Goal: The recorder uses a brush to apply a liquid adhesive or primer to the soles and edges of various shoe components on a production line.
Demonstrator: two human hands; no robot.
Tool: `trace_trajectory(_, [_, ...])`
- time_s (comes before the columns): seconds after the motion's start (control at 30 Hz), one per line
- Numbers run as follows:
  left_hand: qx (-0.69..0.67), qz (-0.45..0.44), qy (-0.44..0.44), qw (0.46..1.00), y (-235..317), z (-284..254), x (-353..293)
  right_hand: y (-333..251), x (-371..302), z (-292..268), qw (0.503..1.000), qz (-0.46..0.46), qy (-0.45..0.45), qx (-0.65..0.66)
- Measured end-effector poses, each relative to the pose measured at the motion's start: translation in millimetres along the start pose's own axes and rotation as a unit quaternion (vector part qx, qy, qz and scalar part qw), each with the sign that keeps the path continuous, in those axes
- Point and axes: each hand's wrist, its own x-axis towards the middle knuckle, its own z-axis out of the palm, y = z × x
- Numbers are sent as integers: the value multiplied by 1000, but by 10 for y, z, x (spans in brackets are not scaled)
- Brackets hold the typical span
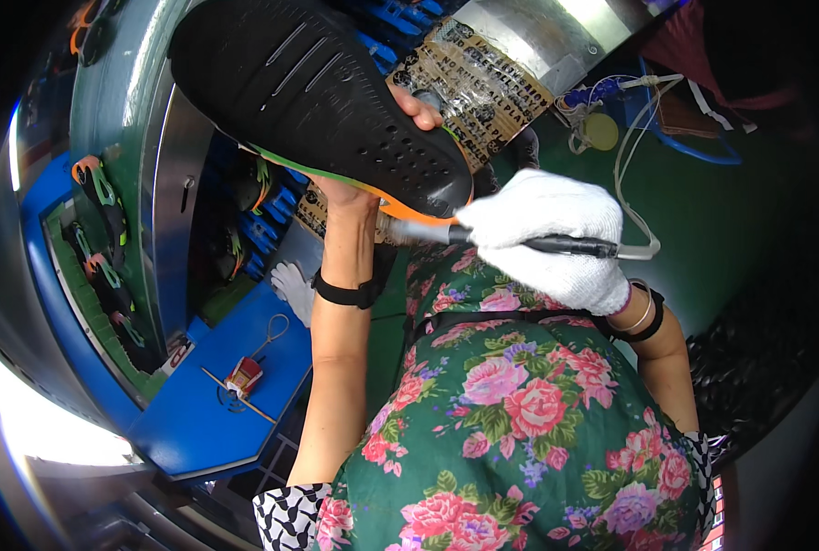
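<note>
My bare left hand grips a large black shoe sole from beneath and behind, and its fingertips curl over the far edge. Slits run across one end of the sole, small holes dot the other, and an orange and green rim shows along its near side. In a white knitted glove, my right hand is closed around a slim black-handled brush-like tool with a pale hose at its rear end. The tool's light tip, blurred by motion, is close to the orange rim; I cannot tell whether it touches.
A blue table at left carries a small red item, a stick and a white glove. Shoe parts lie on the conveyor at far left. Behind the sole is a tape-covered cardboard surface; a hose hangs at right.
</note>
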Motion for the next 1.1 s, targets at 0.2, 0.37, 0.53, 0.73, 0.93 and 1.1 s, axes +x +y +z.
trace_trajectory(0.2, [-1,-43,-10,999,56,-101,41,71,-30,111,979,-124,-37,-158])
trace_trajectory(0.37, [-15,-100,6,995,89,-90,0,62,10,70,990,-112,-52,-72])
trace_trajectory(0.53, [-33,-262,89,960,199,-248,-55,167,-35,113,966,-136,-147,-163])
trace_trajectory(0.73, [-107,-239,14,965,153,-181,83,161,94,46,988,-102,-112,-35])
trace_trajectory(0.93, [6,-264,-52,963,88,-295,80,179,123,46,971,-136,-195,-13])
trace_trajectory(1.1, [147,-328,8,933,132,-198,98,254,80,43,952,-164,-217,-141])
